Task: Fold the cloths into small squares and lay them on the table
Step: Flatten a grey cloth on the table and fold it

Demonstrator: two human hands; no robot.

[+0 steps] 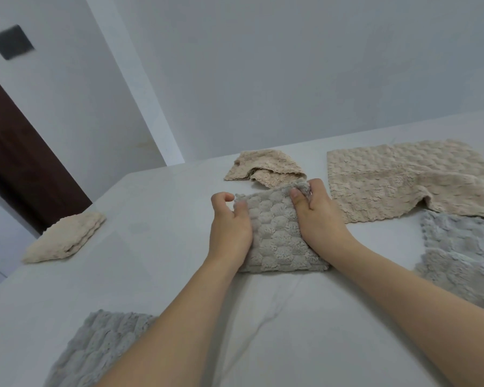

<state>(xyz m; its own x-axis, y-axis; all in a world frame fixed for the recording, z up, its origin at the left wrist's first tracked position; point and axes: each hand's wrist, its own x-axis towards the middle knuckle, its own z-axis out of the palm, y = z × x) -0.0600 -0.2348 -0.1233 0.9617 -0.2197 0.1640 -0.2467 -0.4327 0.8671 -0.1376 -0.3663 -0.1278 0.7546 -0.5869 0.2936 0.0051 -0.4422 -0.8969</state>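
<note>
Both hands, left (229, 224) and right (316, 210), grip folded grey fluffy cloth (280, 236); beige folded square (65, 237) done, four cloths left.

- Single head view, worn on the person, looking forward and down over a white table (157, 275).
- Wide-angle, tilted: table edge and wall slope across the upper half of the frame.
- Close range: both forearms enter from the bottom edge; left hand (229, 227) and right hand (317, 213) meet at frame centre.
- Wall (291, 65) fills the top, dark door (20, 157) at left edge.
- No second view, so no shared area.
</note>
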